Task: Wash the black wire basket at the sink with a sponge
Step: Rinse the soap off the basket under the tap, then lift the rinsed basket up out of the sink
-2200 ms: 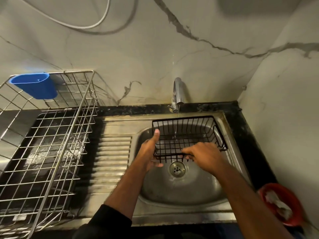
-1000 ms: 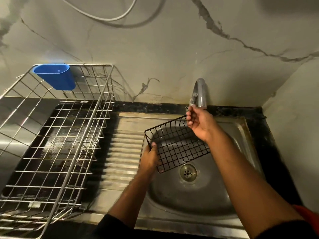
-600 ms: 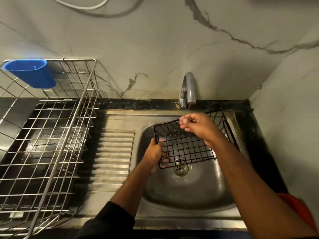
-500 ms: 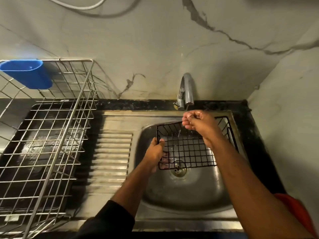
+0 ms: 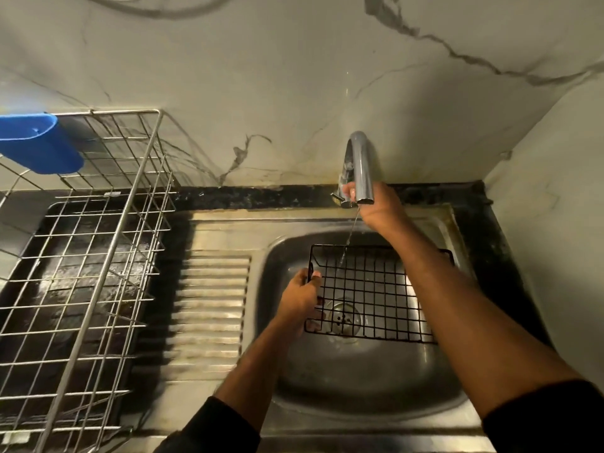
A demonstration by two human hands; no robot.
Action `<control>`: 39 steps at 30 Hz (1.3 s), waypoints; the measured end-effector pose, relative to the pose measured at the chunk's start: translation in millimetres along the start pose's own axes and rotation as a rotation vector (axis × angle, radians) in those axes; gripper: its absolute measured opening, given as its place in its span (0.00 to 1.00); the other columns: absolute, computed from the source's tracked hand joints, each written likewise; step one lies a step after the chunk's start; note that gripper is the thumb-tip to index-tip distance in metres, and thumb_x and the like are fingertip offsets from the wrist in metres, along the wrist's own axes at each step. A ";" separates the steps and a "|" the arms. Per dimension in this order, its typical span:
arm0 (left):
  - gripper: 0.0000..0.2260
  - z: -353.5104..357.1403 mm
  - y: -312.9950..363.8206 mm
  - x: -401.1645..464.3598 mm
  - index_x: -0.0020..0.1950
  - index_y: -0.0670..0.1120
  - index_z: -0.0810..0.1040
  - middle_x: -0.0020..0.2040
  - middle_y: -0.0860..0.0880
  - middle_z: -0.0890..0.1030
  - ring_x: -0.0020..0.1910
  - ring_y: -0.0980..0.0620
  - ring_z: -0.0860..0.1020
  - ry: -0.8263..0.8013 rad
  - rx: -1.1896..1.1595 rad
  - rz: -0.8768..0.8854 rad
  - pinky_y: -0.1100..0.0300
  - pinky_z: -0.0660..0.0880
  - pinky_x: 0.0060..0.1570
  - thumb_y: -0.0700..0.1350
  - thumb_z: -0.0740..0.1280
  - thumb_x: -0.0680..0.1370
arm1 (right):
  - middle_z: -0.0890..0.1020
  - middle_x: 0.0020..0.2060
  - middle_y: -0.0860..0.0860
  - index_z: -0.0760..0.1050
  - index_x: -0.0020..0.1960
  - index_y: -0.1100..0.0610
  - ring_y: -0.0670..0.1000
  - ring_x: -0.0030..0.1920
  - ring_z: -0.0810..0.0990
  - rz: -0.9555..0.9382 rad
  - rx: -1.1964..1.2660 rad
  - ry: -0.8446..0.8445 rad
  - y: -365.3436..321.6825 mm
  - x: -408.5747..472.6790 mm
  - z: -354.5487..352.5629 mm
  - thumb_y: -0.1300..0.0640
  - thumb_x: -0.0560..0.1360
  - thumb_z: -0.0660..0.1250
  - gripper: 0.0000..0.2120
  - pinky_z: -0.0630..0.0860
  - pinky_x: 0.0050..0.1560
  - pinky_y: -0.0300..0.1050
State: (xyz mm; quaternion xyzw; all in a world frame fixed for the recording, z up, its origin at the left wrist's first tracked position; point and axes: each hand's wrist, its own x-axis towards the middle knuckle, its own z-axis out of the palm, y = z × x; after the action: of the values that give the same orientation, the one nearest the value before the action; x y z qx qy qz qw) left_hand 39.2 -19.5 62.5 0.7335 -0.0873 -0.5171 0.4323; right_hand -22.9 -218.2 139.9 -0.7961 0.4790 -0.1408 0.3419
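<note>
Nearest the camera, two dark sleeves (image 5: pixel 215 429) enter from the bottom edge, bare forearms reaching out over a steel sink (image 5: pixel 359 380). The left hand (image 5: pixel 299 300) grips the left rim of the black basket (image 5: pixel 369 292), thumb hooked over the top wire and fingers curled beneath the mesh. The basket sits low in the bowl, held about level above the drain (image 5: pixel 343 317), which shows through its grid; the right forearm crosses over its right side and hides that part.

A thin stream of water (image 5: pixel 348 238) falls onto the basket's far left corner. Farther back, the right hand (image 5: pixel 376 207) is up at the tap (image 5: pixel 359 168), fingers wrapped at the handle beside the spout (exactly how they sit is hidden behind the spout).

To the left of the bowl lies the ribbed drainboard (image 5: pixel 212 299), and beyond it a large wire rack (image 5: pixel 98 256) stands on the dark counter (image 5: pixel 261 196). A blue cup (image 5: pixel 39 145) hangs on the rack's far rim. Behind everything rises a pale marble wall (image 5: pixel 294 76) with grey veins.
</note>
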 end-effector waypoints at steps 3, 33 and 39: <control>0.12 -2.3 4.1 9.0 0.64 0.54 0.75 0.57 0.47 0.81 0.53 0.46 0.83 0.019 0.036 0.036 0.43 0.82 0.53 0.56 0.61 0.84 | 0.79 0.62 0.56 0.77 0.63 0.57 0.55 0.63 0.77 -0.071 0.068 -0.161 2.3 13.0 6.4 0.59 0.81 0.62 0.13 0.71 0.67 0.52; 0.06 -10.3 -15.4 -38.7 0.57 0.71 0.74 0.51 0.65 0.80 0.60 0.52 0.80 0.219 0.048 0.298 0.43 0.75 0.66 0.61 0.63 0.81 | 0.82 0.43 0.53 0.78 0.51 0.55 0.55 0.45 0.80 -0.053 -0.207 -0.175 59.1 -102.2 -30.0 0.46 0.82 0.59 0.15 0.70 0.44 0.44; 0.10 -21.4 -15.1 -66.5 0.60 0.59 0.77 0.50 0.57 0.84 0.52 0.52 0.83 0.250 0.161 0.703 0.46 0.80 0.57 0.49 0.66 0.80 | 0.82 0.54 0.55 0.78 0.63 0.57 0.53 0.53 0.79 -0.024 -0.121 -0.086 53.8 -138.7 -46.9 0.49 0.82 0.61 0.16 0.69 0.50 0.41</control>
State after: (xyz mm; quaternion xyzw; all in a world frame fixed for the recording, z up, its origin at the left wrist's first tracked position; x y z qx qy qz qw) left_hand 22.4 39.6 99.0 0.7478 -0.3206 -0.2353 0.5316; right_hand -154.2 -134.8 151.8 -0.8263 0.4619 -0.0812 0.3119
